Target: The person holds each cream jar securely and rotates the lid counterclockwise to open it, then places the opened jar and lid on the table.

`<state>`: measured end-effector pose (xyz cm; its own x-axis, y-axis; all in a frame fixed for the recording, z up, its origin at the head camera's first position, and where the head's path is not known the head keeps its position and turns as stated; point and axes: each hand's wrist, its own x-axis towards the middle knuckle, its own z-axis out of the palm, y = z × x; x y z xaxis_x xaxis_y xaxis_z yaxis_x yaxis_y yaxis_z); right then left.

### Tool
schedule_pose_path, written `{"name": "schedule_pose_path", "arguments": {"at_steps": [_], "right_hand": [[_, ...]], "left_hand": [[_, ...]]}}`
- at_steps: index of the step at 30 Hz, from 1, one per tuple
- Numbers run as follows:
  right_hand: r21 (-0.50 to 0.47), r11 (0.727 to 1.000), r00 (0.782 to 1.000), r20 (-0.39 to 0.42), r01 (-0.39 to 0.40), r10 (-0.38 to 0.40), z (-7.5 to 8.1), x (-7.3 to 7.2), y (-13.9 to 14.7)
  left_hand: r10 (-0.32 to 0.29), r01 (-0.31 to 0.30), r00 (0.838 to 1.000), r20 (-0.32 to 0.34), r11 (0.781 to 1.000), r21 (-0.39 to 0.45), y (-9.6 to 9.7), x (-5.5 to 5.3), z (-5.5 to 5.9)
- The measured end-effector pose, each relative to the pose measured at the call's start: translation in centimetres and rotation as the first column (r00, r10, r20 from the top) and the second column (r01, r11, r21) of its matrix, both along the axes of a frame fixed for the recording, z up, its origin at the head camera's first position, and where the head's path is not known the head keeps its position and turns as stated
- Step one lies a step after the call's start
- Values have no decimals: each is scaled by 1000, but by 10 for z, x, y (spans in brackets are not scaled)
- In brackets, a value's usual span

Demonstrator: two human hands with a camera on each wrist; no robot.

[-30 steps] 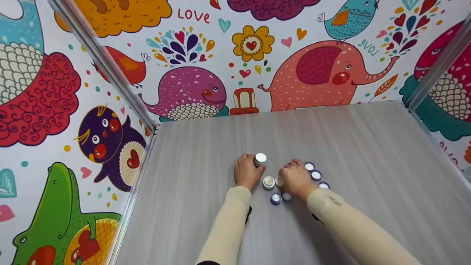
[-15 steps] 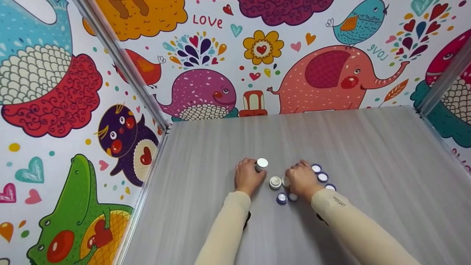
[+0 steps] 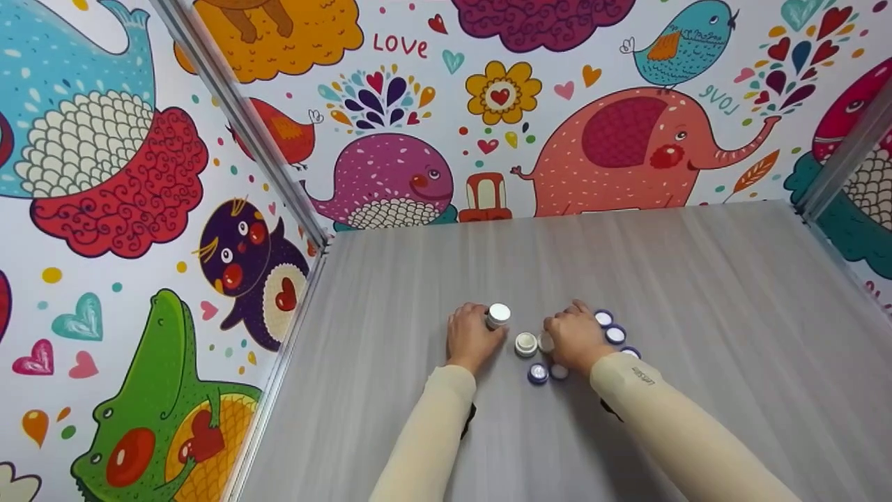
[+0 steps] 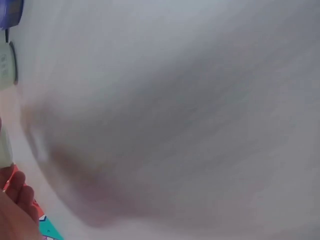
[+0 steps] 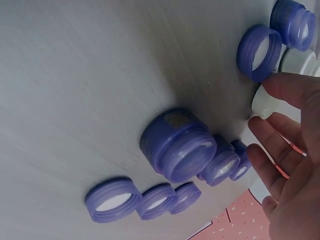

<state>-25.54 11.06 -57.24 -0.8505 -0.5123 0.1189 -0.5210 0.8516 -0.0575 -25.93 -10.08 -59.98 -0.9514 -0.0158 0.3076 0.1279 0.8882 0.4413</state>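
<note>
My left hand (image 3: pixel 476 338) grips a jar with a white top (image 3: pixel 498 316); in the left wrist view only its pale edge (image 4: pixel 5 150) shows beside my curled fingers (image 4: pixel 20 195). To its right stands an open white jar (image 3: pixel 525 344). My right hand (image 3: pixel 577 341) pinches a small white lid (image 5: pixel 265 101) between thumb and fingertips, right beside that jar. Near the lid are an open purple jar (image 3: pixel 538 373) and a purple lid (image 5: pixel 259 52) with a white lining.
Beyond my right hand stand several open purple jars (image 5: pixel 180 145) of differing size. A row of purple lids (image 5: pixel 114 200) lies alongside them, white linings up. The grey table (image 3: pixel 390 293) meets printed walls (image 3: pixel 418 90) at the back and sides.
The head view has shifted a little. My left hand has drawn the white-topped jar slightly left and nearer, away from the open white jar. My right hand keeps its place by the lid.
</note>
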Motion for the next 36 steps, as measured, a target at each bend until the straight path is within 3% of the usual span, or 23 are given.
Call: {"name": "schedule_pose_path", "arguments": {"at_steps": [10,17,25,29,32,36], "right_hand": [[46,999,998,62,-3,0,8,-3,0],[18,999,997,63,-35,34,12,-3,0],[-70,997,998,66,-21,25,17,-1,-1],[-142,990,1000,22,-18,22,18,0,-6],[-198,980,1000,-15,-19,16,20,1,-9],[-266,964,1000,0,6,-6,25,2,-15]], "left_hand": [[2,-2,1000,-2,1000,-20,-1,-1,4],[7,-7,1000,-15,1000,-7,-4,-1,3],[6,-6,1000,-5,1000,6,-3,2,7],[-3,2,1000,13,1000,5,1,3,12],[-19,19,1000,15,1000,-4,5,4,15],[-60,59,998,-9,998,-33,11,6,18]]}}
